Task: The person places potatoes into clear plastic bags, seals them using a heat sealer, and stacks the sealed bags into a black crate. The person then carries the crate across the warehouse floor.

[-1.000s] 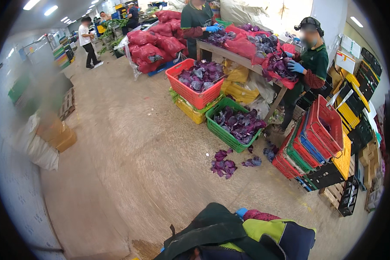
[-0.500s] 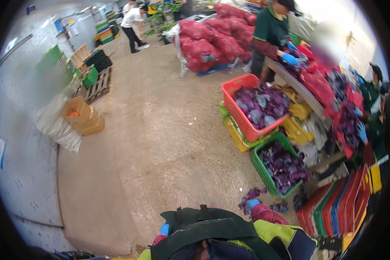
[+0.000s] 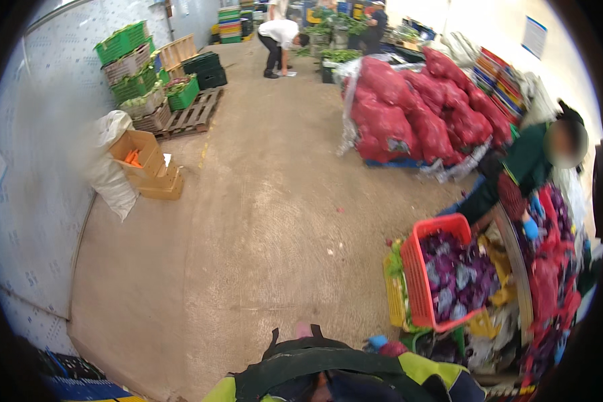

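Observation:
My right hand (image 3: 376, 344), in a blue glove with a reddish sleeve, is low in the picture, just left of the green crate (image 3: 459, 337). Its fingers are too small and blurred to show whether they hold anything. My left hand is out of sight. Beyond the green crate stands a red crate (image 3: 419, 268) heaped with purple cabbage leaves (image 3: 459, 271). A yellow crate (image 3: 393, 295) with green leaves lies under its left side. Most of the green crate is hidden by my jacket and the red crate.
A co-worker (image 3: 526, 164) in dark green leans over a table (image 3: 516, 261) at the right. Red net sacks (image 3: 382, 120) fill a pallet behind. Cardboard boxes (image 3: 147, 167), a white sack (image 3: 110, 181) and stacked crates (image 3: 130, 84) on a wooden pallet (image 3: 191, 117) line the left wall.
The view has swung left and upward, so the crates sit lower and farther right. My left hand has left the picture. My right hand has left the purple leaves on the floor.

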A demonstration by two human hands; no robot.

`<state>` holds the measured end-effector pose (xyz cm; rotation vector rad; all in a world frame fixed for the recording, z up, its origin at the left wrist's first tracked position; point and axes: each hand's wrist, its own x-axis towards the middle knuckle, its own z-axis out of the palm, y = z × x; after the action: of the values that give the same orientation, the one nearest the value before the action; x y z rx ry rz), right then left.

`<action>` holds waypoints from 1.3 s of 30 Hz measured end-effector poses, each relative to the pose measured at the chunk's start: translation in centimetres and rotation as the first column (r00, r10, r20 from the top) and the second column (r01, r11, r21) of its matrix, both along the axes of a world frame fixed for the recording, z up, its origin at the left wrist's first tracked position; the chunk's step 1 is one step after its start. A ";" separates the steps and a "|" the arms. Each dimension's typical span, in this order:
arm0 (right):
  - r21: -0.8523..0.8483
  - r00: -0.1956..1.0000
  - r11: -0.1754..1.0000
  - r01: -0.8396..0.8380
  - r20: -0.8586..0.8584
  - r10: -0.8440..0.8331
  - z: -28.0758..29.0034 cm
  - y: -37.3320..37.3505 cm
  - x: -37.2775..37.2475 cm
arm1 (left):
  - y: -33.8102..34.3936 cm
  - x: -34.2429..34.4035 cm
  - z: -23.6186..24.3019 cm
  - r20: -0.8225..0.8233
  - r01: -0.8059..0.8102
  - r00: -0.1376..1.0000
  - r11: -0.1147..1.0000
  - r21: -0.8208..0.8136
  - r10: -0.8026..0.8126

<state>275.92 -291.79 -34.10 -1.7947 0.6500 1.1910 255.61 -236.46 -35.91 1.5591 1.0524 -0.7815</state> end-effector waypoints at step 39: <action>-0.198 0.773 0.786 -0.586 0.156 0.615 -4.1 40.7 105.2 | 38.5 107.4 0.2 0.061 -0.684 0.705 0.700 -0.207 0.707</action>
<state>381.12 -251.06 -38.16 -2.3100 0.0046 1.3521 363.03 -197.92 -35.74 0.9179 1.3132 -0.2117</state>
